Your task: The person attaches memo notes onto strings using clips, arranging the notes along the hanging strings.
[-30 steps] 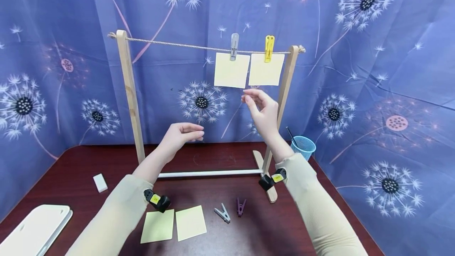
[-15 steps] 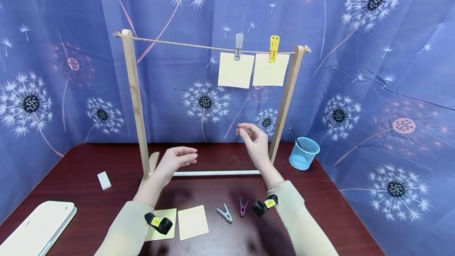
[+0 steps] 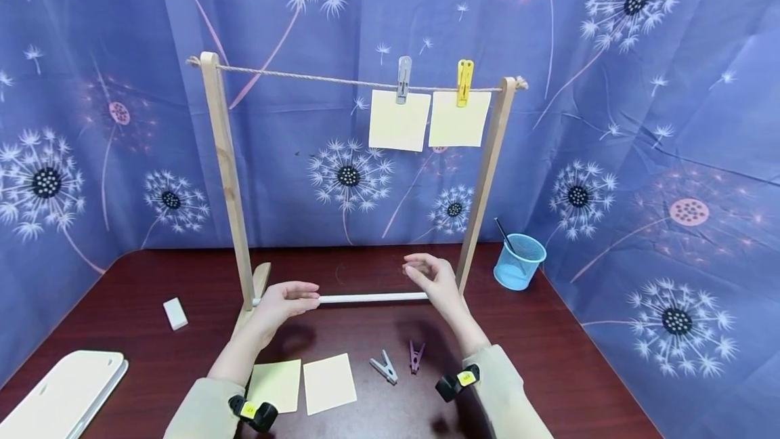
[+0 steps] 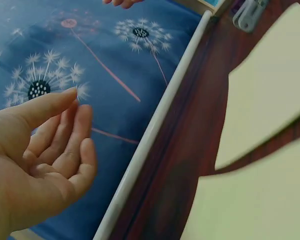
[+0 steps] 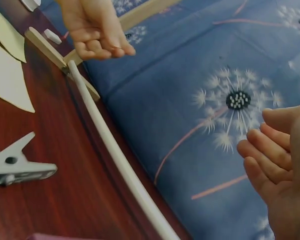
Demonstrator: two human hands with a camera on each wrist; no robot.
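Note:
Two pale yellow paper squares hang from a rope (image 3: 305, 77) in the head view. A grey clothespin (image 3: 403, 80) clips the left paper (image 3: 399, 124), and a yellow clothespin (image 3: 464, 83) clips the right paper (image 3: 458, 124). My left hand (image 3: 277, 307) is above the table near the frame's left post, its fingers loosely bent and holding nothing. Near the right post my right hand (image 3: 435, 283) hovers, also holding nothing. Closer to me lie two more paper squares (image 3: 330, 383) (image 4: 270, 80), a grey clothespin (image 3: 384, 367) (image 5: 20, 162) and a purple clothespin (image 3: 416, 356).
The wooden frame has a left post (image 3: 227, 181), a right post (image 3: 485, 188) and a white crossbar (image 3: 372, 297) low between them. A blue mesh cup (image 3: 518, 263) with a pen stands at right. At left lie a white block (image 3: 175, 314) and a white flat case (image 3: 61, 391).
Both hands have moved down from below the hanging papers toward the crossbar. The right hand dropped farthest. The papers and clothespins have stayed in place.

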